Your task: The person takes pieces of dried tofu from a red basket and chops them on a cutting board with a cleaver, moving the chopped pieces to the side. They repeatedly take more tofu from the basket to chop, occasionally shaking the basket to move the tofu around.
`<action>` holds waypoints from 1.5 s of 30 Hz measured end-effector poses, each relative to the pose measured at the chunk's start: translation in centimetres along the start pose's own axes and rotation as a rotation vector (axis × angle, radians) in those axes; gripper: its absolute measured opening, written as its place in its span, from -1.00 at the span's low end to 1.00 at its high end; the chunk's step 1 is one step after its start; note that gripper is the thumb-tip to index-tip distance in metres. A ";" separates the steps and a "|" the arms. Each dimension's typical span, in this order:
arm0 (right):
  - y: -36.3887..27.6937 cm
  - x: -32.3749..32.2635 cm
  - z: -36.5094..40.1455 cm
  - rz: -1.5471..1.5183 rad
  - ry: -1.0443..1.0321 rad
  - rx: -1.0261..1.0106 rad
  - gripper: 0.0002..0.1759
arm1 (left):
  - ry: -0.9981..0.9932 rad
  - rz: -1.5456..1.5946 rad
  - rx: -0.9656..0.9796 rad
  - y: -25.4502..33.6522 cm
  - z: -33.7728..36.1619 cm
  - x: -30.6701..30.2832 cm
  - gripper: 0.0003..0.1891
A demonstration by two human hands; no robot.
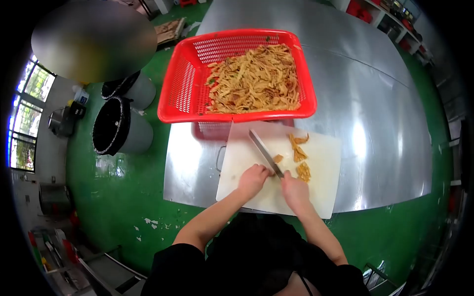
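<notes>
My right hand (295, 190) is wrapped round the handle of a long knife (265, 152), whose blade points up and left over a white cutting board (237, 170). My left hand (254, 180) rests on the board left of the blade, its fingers bent together near the knife; whatever lies under them is too small to make out. A small yellowish-brown piece (278, 158) lies just right of the blade. Farther right are a strip-like piece (298, 148) and a small pile of cut pieces (303, 171).
A red perforated basket (173, 93) holding many yellowish-brown strips stands beyond the board on the metal table (375, 128). Grey bins (138, 132) with black liners are on the green floor at left. A blurred shape covers the upper left.
</notes>
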State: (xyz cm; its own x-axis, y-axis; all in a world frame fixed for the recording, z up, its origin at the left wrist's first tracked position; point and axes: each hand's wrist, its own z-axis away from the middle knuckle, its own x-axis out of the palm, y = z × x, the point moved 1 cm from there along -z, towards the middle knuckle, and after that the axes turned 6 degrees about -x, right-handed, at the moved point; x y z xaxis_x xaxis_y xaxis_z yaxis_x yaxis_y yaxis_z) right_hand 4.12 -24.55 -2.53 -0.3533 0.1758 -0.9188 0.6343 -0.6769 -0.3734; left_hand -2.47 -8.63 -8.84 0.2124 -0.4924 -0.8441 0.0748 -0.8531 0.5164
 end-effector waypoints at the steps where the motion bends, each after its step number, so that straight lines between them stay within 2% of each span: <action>1: 1.2 -0.4 1.0 -0.036 0.039 0.005 -0.81 | -0.069 -0.028 -0.003 0.2 0.6 -0.8 -0.83; 2: 2.7 -1.0 1.8 -0.065 0.083 0.011 -0.82 | -0.132 -0.053 0.000 0.4 0.5 -1.3 -0.81; 4: 5.0 -2.0 4.7 -0.112 0.081 0.189 -0.75 | -0.004 -0.017 -0.014 0.8 0.4 -1.8 -0.76; 8: 4.4 -4.0 9.4 -0.213 0.084 0.228 -0.76 | 0.150 -0.035 -0.139 2.9 2.3 -5.9 -0.69; 11: 3.2 -3.6 11.3 -0.188 0.014 0.231 -0.75 | -0.199 0.058 -0.331 1.0 2.7 -3.0 -0.70; 14: 2.7 -2.8 12.1 -0.364 0.163 0.379 -0.76 | -0.218 0.162 -0.280 1.4 -1.3 0.5 -0.72; 15: 2.7 -2.6 12.1 -0.426 0.266 0.382 -0.77 | -0.167 0.250 -0.225 2.1 -2.7 1.0 -0.73; 17: 2.8 -2.4 12.6 -0.447 0.282 0.429 -0.76 | -0.065 0.434 -0.113 3.6 -5.2 0.9 -0.76; 19: 2.6 -2.2 13.5 -0.435 0.295 0.414 -0.78 | -0.019 0.673 -0.184 4.2 -5.4 -5.2 -0.77; 20: 2.1 -2.3 13.0 -0.371 0.191 0.347 -0.79 | 0.005 0.787 -0.210 3.3 -5.9 -8.4 -0.78; 22: 0.0 -2.6 12.1 -0.247 -0.019 0.231 -0.80 | 0.235 0.431 -0.170 -1.5 -7.9 -13.7 -0.78; 23: -0.7 -2.3 10.9 -0.257 -0.036 0.091 -0.80 | 0.333 0.358 -0.107 -3.1 -10.4 -17.1 -0.78; 24: -1.4 -1.9 9.7 -0.264 -0.054 -0.047 -0.80 | 0.290 0.275 -0.171 -4.8 -13.1 -19.2 -0.79; 26: -2.5 -0.5 7.2 -0.261 -0.127 -0.086 -0.78 | 0.051 -0.025 -0.193 -9.3 -17.8 -20.5 -0.69; 27: -2.7 0.0 6.7 -0.260 -0.161 -0.104 -0.77 | -0.055 -0.181 -0.108 -11.5 -19.7 -19.7 -0.63; 29: -2.0 0.3 6.5 -0.231 -0.122 0.026 -0.76 | -0.178 -0.263 0.033 -13.1 -22.3 -17.0 -0.60; 31: -1.1 0.0 7.0 -0.207 -0.065 0.197 -0.76 | -0.272 -0.280 0.156 -12.2 -23.9 -15.2 -0.53; 33: 0.3 -0.7 7.9 -0.182 0.020 0.406 -0.76 | -0.113 -0.202 0.236 -10.9 -25.3 -12.5 -0.60; 34: 0.8 -1.0 8.1 -0.167 0.059 0.440 -0.76 | -0.034 -0.160 0.275 -10.3 -25.8 -11.1 -0.63; 37: 1.7 -1.7 8.3 -0.123 0.119 0.503 -0.76 | -0.109 -0.389 0.202 -8.8 -28.1 -8.0 -0.44; 40: 1.2 -1.5 7.5 -0.073 0.052 0.551 -0.75 | -0.451 -0.465 0.026 -7.6 -30.7 -7.2 -0.54; 43: 1.0 -1.8 6.8 -0.073 0.055 0.543 -0.73 | -0.507 -0.582 0.046 -6.6 -30.3 -7.5 -0.70; 45: 1.4 -1.8 6.8 -0.060 0.056 0.538 -0.73 | -0.352 -0.414 0.018 -6.9 -29.4 -10.0 -0.75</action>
State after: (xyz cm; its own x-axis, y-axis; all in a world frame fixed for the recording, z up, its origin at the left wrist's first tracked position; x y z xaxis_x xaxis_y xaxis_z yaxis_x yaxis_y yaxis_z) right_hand 0.98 -30.67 -0.58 -0.3318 0.2535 -0.9086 0.1671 -0.9322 -0.3211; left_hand 23.53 7.24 0.26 -0.1710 -0.1404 -0.9752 0.0657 -0.9892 0.1309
